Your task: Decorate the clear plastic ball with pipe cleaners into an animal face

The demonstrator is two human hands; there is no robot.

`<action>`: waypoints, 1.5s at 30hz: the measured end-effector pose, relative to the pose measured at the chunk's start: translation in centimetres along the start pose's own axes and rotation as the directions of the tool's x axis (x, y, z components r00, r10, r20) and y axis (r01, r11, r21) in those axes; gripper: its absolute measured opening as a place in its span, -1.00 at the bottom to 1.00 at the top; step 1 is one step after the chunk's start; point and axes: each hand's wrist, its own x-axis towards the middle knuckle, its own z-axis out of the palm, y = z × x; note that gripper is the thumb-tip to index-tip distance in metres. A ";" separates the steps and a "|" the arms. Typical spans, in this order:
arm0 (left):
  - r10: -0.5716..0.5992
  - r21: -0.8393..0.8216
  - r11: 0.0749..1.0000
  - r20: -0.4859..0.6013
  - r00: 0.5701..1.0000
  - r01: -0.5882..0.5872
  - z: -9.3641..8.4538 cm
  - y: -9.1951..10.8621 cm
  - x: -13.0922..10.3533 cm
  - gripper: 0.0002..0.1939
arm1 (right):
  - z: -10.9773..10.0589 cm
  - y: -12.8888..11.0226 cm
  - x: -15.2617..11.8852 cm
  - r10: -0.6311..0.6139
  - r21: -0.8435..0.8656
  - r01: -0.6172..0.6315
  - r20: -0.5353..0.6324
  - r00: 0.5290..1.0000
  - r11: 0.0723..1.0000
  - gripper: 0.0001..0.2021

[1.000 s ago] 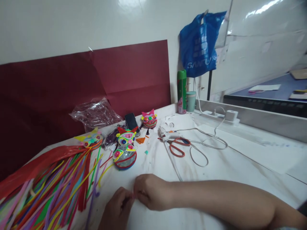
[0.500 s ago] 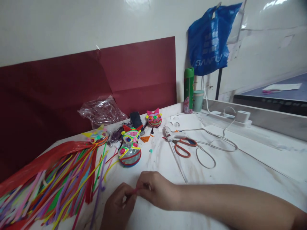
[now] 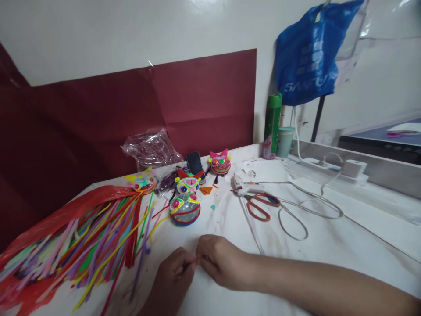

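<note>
My left hand (image 3: 176,276) is closed in a pinch, low in the middle of the view. Against its fingertips, my right hand (image 3: 222,262) pinches too, its forearm coming in from the right. A trace of reddish colour shows where the fingertips meet, but the thing itself is too small and hidden to name. Just beyond the hands lies a round clear piece with pink eyes and a red rim (image 3: 185,210). Touching its far side is a colourful animal head with red ears (image 3: 187,183).
Many coloured pipe cleaners (image 3: 98,245) spill from a red bag (image 3: 72,204) at left. Orange-handled scissors (image 3: 259,210) lie by a white glue gun (image 3: 239,186) and its looping cord. Behind are a pink-eared head (image 3: 220,162), a phone (image 3: 195,163) and clear plastic wrap (image 3: 151,149).
The whole scene has shifted to the right in view as the head turned left. My hands stay pinched together, and the reddish bit between them shows less.
</note>
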 end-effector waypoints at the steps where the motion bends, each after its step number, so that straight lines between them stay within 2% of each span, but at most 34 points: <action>1: 0.003 0.003 1.000 0.015 1.000 -0.003 0.0 0.0 0.1 -0.81 | 0.0 0.0 0.0 0.012 0.006 -0.012 -0.005 1.000 1.000 -0.87; 7: 0.064 0.173 0.983 0.012 0.998 -0.066 0.1 -0.6 0.1 -0.81 | 0.2 0.3 0.1 0.015 -0.023 -0.014 0.039 0.999 1.000 -0.87; 11: 0.144 0.187 0.971 0.052 0.988 -0.152 0.2 -0.6 -0.2 -0.79 | -0.1 0.2 0.0 0.018 -0.037 -0.014 0.097 0.995 0.999 -0.87; 14: 0.189 0.192 0.962 0.043 0.981 -0.193 0.1 0.0 -0.2 -0.79 | -0.2 0.2 -0.1 0.004 0.052 -0.010 0.123 0.992 0.999 -0.85; 17: 0.174 0.129 0.977 -0.026 0.984 -0.170 -0.2 0.6 -0.3 -0.80 | 0.2 0.1 -0.1 0.120 0.191 -0.127 0.049 0.992 0.973 -0.87; 20: 0.105 0.000 0.994 -0.104 0.989 -0.105 -0.1 0.7 -0.4 -0.82 | 0.7 -0.2 -0.1 0.284 0.344 -0.267 0.003 0.959 0.900 -0.92; 23: 0.055 -0.076 0.995 -0.148 0.987 -0.067 0.2 0.4 -0.6 -0.81 | 1.0 -0.6 -0.2 0.342 0.396 -0.302 -0.033 0.939 0.867 -0.88; 27: 0.042 -0.031 0.998 -0.107 0.993 -0.045 0.5 0.0 -0.3 -0.81 | 0.9 -0.6 -0.3 0.300 0.290 -0.273 -0.053 0.952 0.917 -0.87; 30: 0.062 0.097 0.994 -0.044 0.997 -0.057 0.5 -0.3 -0.2 -0.81 | 1.0 0.0 -0.5 0.210 0.215 -0.202 -0.015 0.978 0.955 -0.87; 34: 0.202 0.241 0.952 -0.039 0.979 -0.187 0.8 -0.7 -0.7 -0.87 | 1.4 0.7 -0.8 0.134 0.111 -0.142 0.077 0.988 0.984 -0.84; 36: 0.260 0.236 0.941 -0.037 0.965 -0.244 1.0 -0.8 -0.8 -0.91 | 1.4 0.9 -0.9 0.117 0.094 -0.129 0.119 0.986 0.987 -0.82; 40: 0.257 0.142 0.958 -0.038 0.966 -0.249 1.2 -0.8 -0.9 -0.88 | 1.1 0.9 -1.2 0.109 0.131 -0.138 0.207 0.972 0.982 -0.82; 43: 0.269 0.096 0.960 -0.060 0.961 -0.263 1.0 -0.6 -0.9 -0.86 | 1.2 0.9 -1.0 0.176 0.200 -0.222 0.223 0.959 0.954 -0.84; 45: 0.244 0.065 0.969 -0.113 0.963 -0.238 0.8 -0.3 -0.9 -0.86 | 1.5 0.9 -0.8 0.245 0.310 -0.298 0.197 0.949 0.903 -0.80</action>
